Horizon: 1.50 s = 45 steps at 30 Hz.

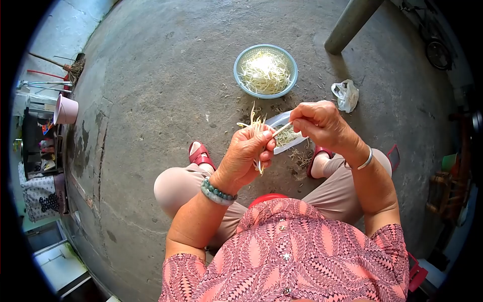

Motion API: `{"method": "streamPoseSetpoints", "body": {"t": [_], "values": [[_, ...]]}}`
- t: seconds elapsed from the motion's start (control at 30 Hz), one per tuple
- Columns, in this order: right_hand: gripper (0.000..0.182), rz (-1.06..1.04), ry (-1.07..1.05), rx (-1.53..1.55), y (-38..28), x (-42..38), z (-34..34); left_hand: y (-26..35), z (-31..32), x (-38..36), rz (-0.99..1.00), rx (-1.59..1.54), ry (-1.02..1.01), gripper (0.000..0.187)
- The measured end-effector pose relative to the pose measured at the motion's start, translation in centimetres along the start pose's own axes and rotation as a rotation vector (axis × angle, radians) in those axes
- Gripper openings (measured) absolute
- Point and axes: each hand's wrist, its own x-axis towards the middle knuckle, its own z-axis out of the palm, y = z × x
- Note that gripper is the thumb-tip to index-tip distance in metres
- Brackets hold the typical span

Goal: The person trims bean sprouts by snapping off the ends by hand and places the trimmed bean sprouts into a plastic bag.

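My left hand (251, 153) is closed round a small bunch of bean sprouts (257, 123), whose ends stick out above and below the fist. Pinched in the fingers of my right hand (319, 123) is the end of a single bean sprout (282, 130) that reaches across to the left hand. Below and partly behind the hands lies an open plastic bag (297, 145) with more sprouts in it. Farther out on the floor stands a light blue colander (237, 80) heaped with bean sprouts.
A knotted white plastic bag (346, 95) sits right of the colander. Sprout scraps (302, 159) litter the concrete floor (166, 90). A grey pillar (352, 25) rises at the upper right. A pink bucket (66, 109) and a broom (75, 70) are at the left wall.
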Motion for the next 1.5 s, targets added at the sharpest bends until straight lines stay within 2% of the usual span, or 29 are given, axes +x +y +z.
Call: {"method": "streamPoseSetpoints", "body": {"t": [0.13,0.27,0.33,0.4,0.47,0.5,0.63,1.03,1.13,1.33,1.5], "values": [[0.005,-0.234,0.153,-0.404,-0.3,-0.1,1.0,-0.2,0.1,0.1,-0.015,0.025,0.006,0.011],[0.006,-0.134,0.319,-0.208,0.2,0.2,1.7,-0.5,0.2,0.3,-0.009,0.057,-0.018,0.011],[0.007,0.143,0.311,0.004,0.1,0.3,1.0,-0.4,0.4,0.2,0.0,0.083,-0.032,0.011],[0.012,0.26,0.191,0.201,0.7,0.6,0.5,-0.3,0.5,0.0,-0.005,0.112,-0.066,0.011],[0.018,0.387,0.005,0.551,0.6,0.5,0.7,-0.4,0.7,-0.2,-0.028,0.134,-0.078,0.011],[0.021,0.401,-0.053,0.586,0.4,0.4,0.9,-0.4,0.8,-0.3,-0.047,0.14,-0.07,0.01],[0.016,0.325,-0.227,0.63,0.7,0.4,1.5,-0.7,0.3,-0.3,-0.068,0.168,-0.123,0.011],[0.01,0.068,-0.174,0.29,0.9,0.5,1.9,-1.2,-0.1,-0.2,-0.088,0.225,-0.13,0.013],[0.009,0.087,-0.127,0.293,0.4,0.5,1.5,-0.6,0.5,-0.4,-0.069,0.218,-0.061,0.015],[0.01,0.317,-0.113,0.476,0.6,0.3,1.3,-0.3,0.5,-0.5,-0.079,0.222,-0.043,0.016],[0.01,0.316,-0.086,0.558,0.7,0.2,1.6,-0.4,0.3,-0.6,-0.066,0.204,-0.061,0.016]]}}
